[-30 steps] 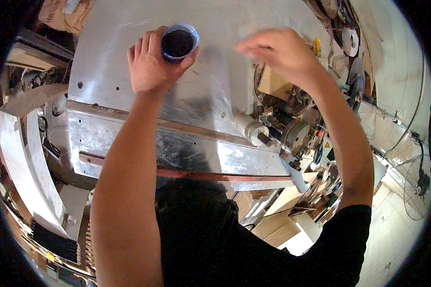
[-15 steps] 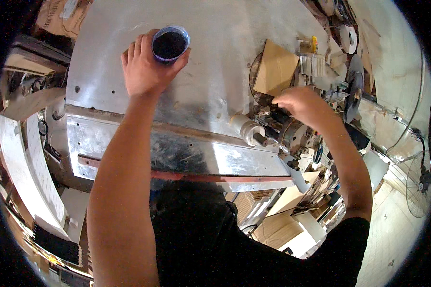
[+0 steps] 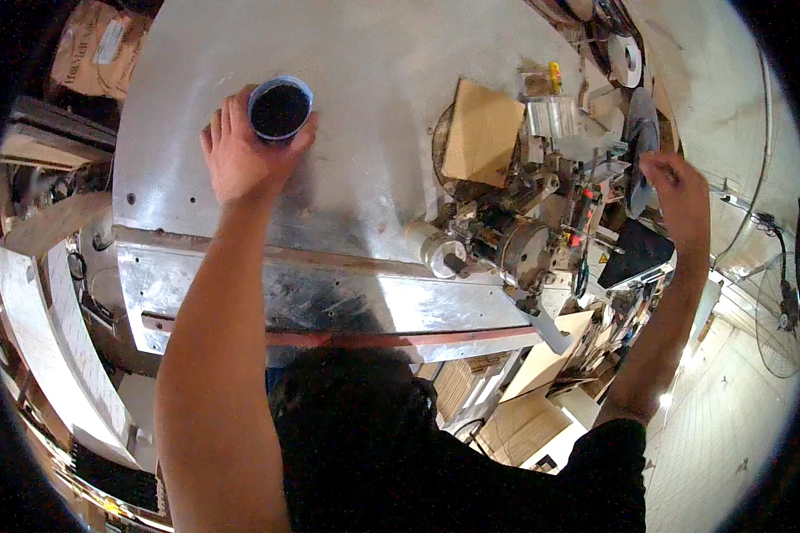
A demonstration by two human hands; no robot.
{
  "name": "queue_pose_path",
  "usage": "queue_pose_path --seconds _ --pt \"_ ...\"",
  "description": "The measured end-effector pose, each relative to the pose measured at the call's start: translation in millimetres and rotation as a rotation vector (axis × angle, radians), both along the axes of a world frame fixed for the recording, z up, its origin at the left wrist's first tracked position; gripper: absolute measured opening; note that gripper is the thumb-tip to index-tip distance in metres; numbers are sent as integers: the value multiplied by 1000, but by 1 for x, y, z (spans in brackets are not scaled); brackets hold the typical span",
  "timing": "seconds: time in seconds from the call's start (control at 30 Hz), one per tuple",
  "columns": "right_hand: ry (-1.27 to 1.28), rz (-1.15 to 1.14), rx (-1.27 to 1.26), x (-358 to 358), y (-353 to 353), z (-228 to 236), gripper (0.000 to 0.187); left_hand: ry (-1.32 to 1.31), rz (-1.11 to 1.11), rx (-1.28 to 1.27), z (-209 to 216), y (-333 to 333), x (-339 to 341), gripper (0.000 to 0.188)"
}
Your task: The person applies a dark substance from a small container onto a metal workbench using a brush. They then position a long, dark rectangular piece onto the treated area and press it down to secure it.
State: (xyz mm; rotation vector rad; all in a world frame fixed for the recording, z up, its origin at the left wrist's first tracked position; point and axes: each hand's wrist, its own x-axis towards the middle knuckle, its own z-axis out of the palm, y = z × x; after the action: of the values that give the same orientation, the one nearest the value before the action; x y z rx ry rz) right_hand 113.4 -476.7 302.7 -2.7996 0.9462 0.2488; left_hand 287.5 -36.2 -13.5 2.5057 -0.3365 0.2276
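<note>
My left hand [image 3: 251, 158] is wrapped around a clear bluish plastic cup [image 3: 280, 110] over the left part of a grey metal tabletop [image 3: 356, 107]. Dark contents fill much of the cup. Out at the right, my right hand [image 3: 680, 195] is raised near a grey disc [image 3: 640, 147], its fingers curled together. Whatever may be between those fingertips is hidden or too small to make out. Between the two hands, a brown cardboard piece [image 3: 483, 133] lies over a round plate beside a machine assembly [image 3: 524, 240] with a white roller [image 3: 437, 250].
A red strip [image 3: 364, 339] runs along the table's near edge. Cardboard and boards [image 3: 524, 422] are stacked below it at the right. A wire-caged fan [image 3: 777, 311] stands far right; a brown paper sack [image 3: 102, 53] sits at far left.
My right hand has moved right, away from the machine and cardboard piece, and out toward the grey disc. The cup stays in my left hand, slightly lower and further left in view.
</note>
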Motion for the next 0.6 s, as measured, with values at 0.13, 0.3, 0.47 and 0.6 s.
queue_pose_path --seconds 0.13,0.3,0.47,0.6 --pt "124 -133 -36 -112 -77 18 18 16 -16 13 0 -7 -1 82" --pt "23 -121 228 -207 -118 -66 21 8 18 58 -2 -11 0 86" --pt "-138 -128 237 -200 -61 -140 52 17 28 120 0 -12 1 97" --pt "-173 -96 72 -200 -49 -164 61 -7 43 147 -3 -12 2 96"
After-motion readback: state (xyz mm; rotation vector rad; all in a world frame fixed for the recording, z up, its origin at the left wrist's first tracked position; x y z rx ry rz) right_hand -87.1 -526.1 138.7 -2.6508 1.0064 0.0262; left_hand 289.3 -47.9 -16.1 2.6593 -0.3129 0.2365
